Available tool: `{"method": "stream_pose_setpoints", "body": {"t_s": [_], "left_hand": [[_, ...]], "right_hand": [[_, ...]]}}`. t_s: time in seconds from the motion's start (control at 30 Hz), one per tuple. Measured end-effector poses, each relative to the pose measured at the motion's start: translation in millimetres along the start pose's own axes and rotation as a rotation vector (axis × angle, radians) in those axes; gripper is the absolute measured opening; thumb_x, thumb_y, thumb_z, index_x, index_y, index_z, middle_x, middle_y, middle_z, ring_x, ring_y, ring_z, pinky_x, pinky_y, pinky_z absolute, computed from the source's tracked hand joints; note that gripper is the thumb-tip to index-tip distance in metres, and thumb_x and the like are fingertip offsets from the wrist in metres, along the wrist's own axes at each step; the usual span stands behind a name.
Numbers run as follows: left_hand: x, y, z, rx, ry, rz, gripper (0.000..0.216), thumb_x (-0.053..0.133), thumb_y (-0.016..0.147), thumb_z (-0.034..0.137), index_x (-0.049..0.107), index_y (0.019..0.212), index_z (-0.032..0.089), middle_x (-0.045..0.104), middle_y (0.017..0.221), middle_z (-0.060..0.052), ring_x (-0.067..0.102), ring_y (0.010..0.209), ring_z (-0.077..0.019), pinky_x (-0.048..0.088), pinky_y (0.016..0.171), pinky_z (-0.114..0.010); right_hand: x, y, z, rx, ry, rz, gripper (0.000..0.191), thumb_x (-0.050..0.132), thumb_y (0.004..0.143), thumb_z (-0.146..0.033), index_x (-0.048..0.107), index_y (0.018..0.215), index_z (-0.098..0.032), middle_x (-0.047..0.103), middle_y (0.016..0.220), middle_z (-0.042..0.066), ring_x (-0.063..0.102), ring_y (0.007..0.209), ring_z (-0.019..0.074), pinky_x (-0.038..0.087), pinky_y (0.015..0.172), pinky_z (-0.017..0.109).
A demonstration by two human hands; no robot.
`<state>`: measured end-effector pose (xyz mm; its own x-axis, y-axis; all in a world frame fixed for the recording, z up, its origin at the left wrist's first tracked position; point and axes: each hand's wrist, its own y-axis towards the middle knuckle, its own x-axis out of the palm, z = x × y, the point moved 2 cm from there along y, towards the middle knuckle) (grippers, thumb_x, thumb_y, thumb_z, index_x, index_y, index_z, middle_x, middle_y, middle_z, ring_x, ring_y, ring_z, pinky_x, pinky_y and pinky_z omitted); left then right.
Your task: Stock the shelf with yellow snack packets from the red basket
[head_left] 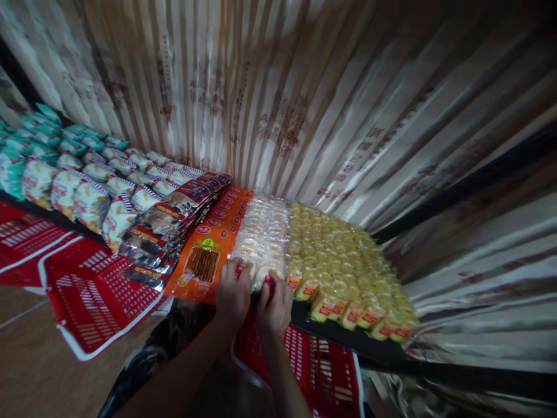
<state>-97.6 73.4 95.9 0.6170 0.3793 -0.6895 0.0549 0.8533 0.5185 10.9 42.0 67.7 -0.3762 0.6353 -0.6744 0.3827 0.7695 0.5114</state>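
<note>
Your white packs (263,232) lie at 12 o'clock, the nearest right under your fingertips; the block's long axis runs away from you, leaning slightly toward 1 o'clock. Your left hand (234,290) touches the left side of its front end, your right hand (274,296) the right side, so neither is clearly nearer. Both are narrow, fingers curled over the front packs; whether they grip or only press, I can't tell. The orange bag (213,244) lies at 11 o'clock from your left hand, the yellow packs (339,261) at 2 o'clock from your right, along the shelf (348,338).
</note>
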Motion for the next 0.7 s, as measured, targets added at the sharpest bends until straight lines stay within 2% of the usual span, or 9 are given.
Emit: {"method": "stream_pose_setpoints", "body": {"t_s": [0.13, 0.3, 0.4, 0.5, 0.6, 0.67, 0.7], "left_hand": [[9, -8, 9, 0.114, -0.010, -0.053, 0.023, 0.046, 0.085, 0.018, 0.060, 0.104, 0.019, 0.051, 0.106, -0.010, 0.047, 0.101, -0.0218, 0.048, 0.085, -0.037], [21, -17, 16, 0.208, 0.029, -0.046, 0.026, 0.051, 0.084, 0.020, 0.058, 0.109, 0.021, 0.051, 0.107, -0.010, 0.047, 0.104, -0.0235, 0.049, 0.084, -0.038], [28, -21, 17, 0.224, 0.078, -0.023, 0.027, 0.050, 0.085, 0.022, 0.057, 0.111, 0.023, 0.051, 0.110, -0.011, 0.047, 0.105, -0.0241, 0.048, 0.084, -0.039], [32, -22, 19, 0.210, 0.110, 0.012, 0.028, 0.046, 0.087, 0.021, 0.055, 0.113, 0.021, 0.053, 0.108, -0.010, 0.048, 0.103, -0.0227, 0.047, 0.084, -0.039], [32, -21, 22, 0.216, 0.126, 0.034, 0.027, 0.043, 0.088, 0.020, 0.055, 0.112, 0.017, 0.054, 0.106, -0.011, 0.049, 0.102, -0.0222, 0.046, 0.085, -0.039], [30, -20, 23, 0.208, 0.117, 0.020, 0.022, 0.044, 0.087, 0.019, 0.059, 0.103, 0.019, 0.054, 0.105, -0.009, 0.049, 0.101, -0.0220, 0.046, 0.082, -0.037], [29, -20, 23, 0.199, 0.107, 0.007, 0.020, 0.044, 0.087, 0.018, 0.059, 0.100, 0.021, 0.054, 0.104, -0.009, 0.049, 0.100, -0.0215, 0.046, 0.081, -0.036]], "right_hand": [[-4, -3, 13, -0.046, 0.148, -0.059, 0.037, 0.028, 0.091, -0.028, 0.054, 0.113, -0.014, 0.058, 0.110, 0.012, 0.051, 0.106, 0.0199, 0.040, 0.092, 0.040], [-17, -3, 24, -0.038, 0.225, -0.122, 0.036, 0.031, 0.089, -0.029, 0.057, 0.110, -0.015, 0.062, 0.106, 0.011, 0.057, 0.099, 0.0188, 0.047, 0.086, 0.037], [-31, 8, 14, -0.102, 0.118, -0.111, 0.034, 0.033, 0.089, -0.028, 0.058, 0.109, -0.015, 0.063, 0.105, 0.010, 0.057, 0.099, 0.0187, 0.046, 0.088, 0.037], [-36, 34, -10, -0.244, 0.027, -0.115, 0.035, 0.034, 0.090, -0.028, 0.058, 0.110, -0.014, 0.062, 0.107, 0.010, 0.055, 0.102, 0.0181, 0.042, 0.093, 0.037], [-20, 72, -39, -0.396, -0.059, -0.320, 0.041, 0.030, 0.091, -0.030, 0.052, 0.122, -0.013, 0.049, 0.130, 0.012, 0.039, 0.123, 0.0198, 0.032, 0.103, 0.038], [-3, 97, -52, -0.416, -0.173, -0.465, 0.046, 0.031, 0.091, -0.037, 0.044, 0.131, -0.017, 0.031, 0.144, 0.009, 0.015, 0.136, 0.0243, 0.022, 0.108, 0.042], [5, 107, -55, -0.380, -0.226, -0.518, 0.049, 0.031, 0.091, -0.041, 0.040, 0.133, -0.020, 0.023, 0.147, 0.008, 0.007, 0.137, 0.0263, 0.018, 0.108, 0.044]]}}
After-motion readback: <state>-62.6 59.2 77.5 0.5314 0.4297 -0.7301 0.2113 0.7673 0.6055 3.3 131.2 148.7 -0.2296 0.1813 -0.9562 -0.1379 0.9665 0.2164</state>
